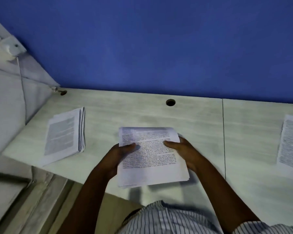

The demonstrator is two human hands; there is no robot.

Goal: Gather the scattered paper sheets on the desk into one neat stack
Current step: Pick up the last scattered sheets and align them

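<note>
Near the front edge of the desk (159, 114), about midway along it, a bundle of printed sheets (150, 159) is held between both hands. Left hand (116, 157) is clamped on the bundle's left edge with the thumb lying across the top page, and the right hand (184, 151) grips the right edge the same way. Its far edge is blurred and its near corners hang out over the front edge. Toward the left end of the surface lies a second pile of sheets (64, 135), fanned unevenly, its near corner reaching the front edge. By the right edge of the view rests a further printed sheet (291, 142), partly cut off. Between these piles the surface is bare on both sides. A cable hole (170, 102) sits by the back edge, under the blue partition (159, 48).
</note>
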